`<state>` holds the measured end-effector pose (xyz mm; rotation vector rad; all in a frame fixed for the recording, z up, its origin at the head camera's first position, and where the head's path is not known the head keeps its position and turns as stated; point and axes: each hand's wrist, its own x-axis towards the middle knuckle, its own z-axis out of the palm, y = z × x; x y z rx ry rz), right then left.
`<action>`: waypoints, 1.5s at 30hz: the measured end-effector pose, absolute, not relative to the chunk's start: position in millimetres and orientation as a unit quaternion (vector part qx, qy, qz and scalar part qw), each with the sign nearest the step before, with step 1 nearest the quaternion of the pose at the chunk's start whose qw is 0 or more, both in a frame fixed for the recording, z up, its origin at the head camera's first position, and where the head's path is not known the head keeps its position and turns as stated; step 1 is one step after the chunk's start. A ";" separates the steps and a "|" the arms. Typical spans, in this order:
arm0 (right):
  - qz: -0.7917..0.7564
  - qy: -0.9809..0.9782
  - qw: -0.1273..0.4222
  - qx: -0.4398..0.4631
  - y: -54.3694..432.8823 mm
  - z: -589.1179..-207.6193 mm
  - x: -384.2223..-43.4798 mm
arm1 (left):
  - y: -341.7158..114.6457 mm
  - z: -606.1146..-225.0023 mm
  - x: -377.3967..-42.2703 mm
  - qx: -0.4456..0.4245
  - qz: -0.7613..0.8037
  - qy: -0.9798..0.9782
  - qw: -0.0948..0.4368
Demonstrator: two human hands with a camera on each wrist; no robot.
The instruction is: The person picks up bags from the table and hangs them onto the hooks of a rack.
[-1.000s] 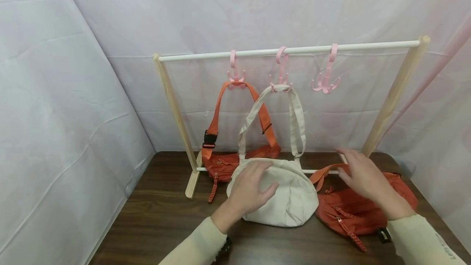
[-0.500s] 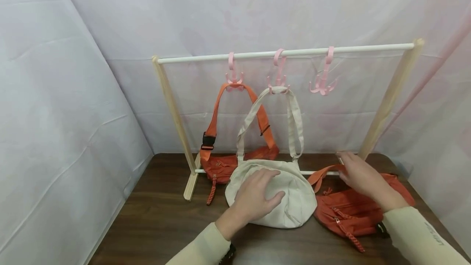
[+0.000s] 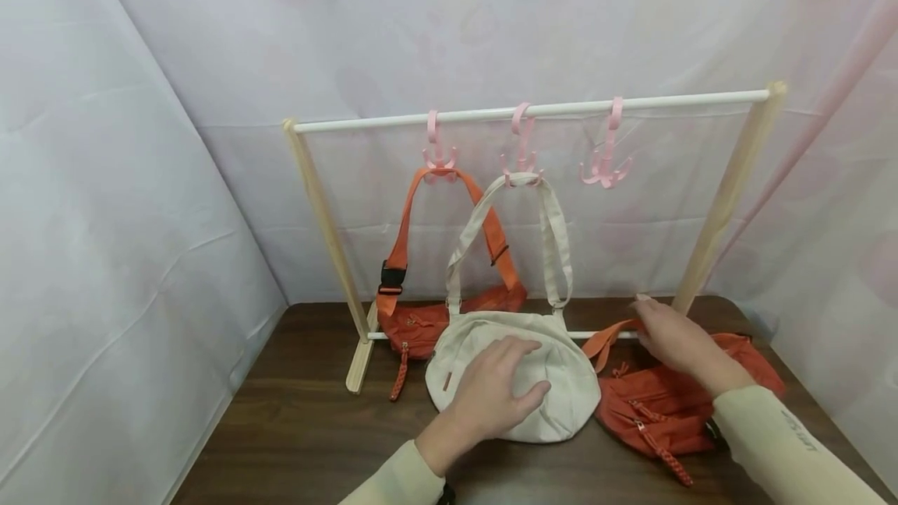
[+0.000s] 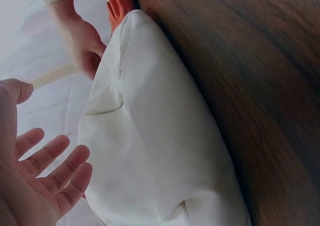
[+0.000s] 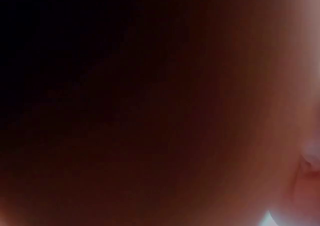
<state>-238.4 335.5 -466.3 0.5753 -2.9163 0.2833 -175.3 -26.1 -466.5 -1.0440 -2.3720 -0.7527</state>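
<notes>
My left hand (image 3: 494,392) hovers in front of a cream canvas bag (image 3: 519,419), fingers spread and nothing in them. In the left wrist view this hand (image 4: 35,181) is beside the bag's pale side (image 4: 160,111). The cream bag's strap (image 3: 557,240) loops over the middle pink hook (image 3: 522,154). My right hand (image 3: 680,345) reaches over a red-orange waist bag (image 3: 659,404) lying on the table. That bag's orange strap (image 3: 603,345) runs up to its fingers; I cannot tell whether they pinch it. The right wrist view is almost wholly dark.
A white rail (image 3: 365,123) on wooden posts (image 3: 726,201) spans the table (image 3: 281,427). On the left pink hook (image 3: 436,148) hangs another red-orange bag (image 3: 414,331) by its strap. Nothing hangs from the right pink hook (image 3: 606,154). White curtains (image 3: 140,217) surround the table.
The head view has shifted slightly. My left hand has moved a little right and lower across the cream bag. My right hand stays at the strap, its thumb and fingers closer together.
</notes>
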 end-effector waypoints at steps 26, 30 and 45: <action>0.079 -0.973 0.066 0.207 335.9 -476.5 -238.8 | -18.9 -465.3 -174.1 -0.387 -0.285 -0.846 0.229; 0.109 -0.977 0.038 0.181 338.9 -474.0 -234.0 | -17.9 -464.9 -173.3 -0.386 -0.286 -0.848 0.225; 0.166 -0.978 0.049 0.118 351.3 -448.6 -215.5 | -8.4 -459.8 -178.4 -0.388 -0.288 -0.846 0.227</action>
